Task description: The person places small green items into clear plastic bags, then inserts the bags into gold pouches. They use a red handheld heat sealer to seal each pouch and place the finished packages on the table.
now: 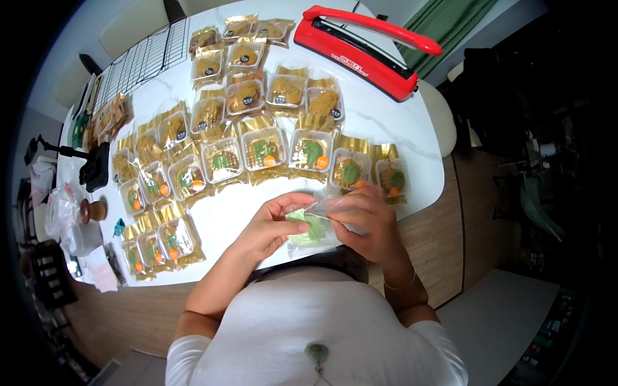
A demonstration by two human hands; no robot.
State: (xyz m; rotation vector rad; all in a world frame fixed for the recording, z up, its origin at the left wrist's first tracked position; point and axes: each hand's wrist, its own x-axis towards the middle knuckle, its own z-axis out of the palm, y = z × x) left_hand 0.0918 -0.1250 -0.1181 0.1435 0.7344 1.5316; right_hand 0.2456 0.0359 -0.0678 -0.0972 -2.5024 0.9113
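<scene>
Near the table's front edge, my left hand grips a clear plastic bag with light green pieces inside, its thumb lying over them. My right hand pinches the bag's upper right part between its fingers. What the green pieces are cannot be told. Beyond my hands lie rows of gold-and-clear packets, each with a pastry in a clear tray. The nearer ones, such as this packet, bear orange stickers and show green on top; farther ones, such as this packet, bear dark stickers.
A red heat sealer stands at the back right of the white table. A black wire rack lies at the back left. Along the left side are a black stand, a wooden-handled object and a plastic bag.
</scene>
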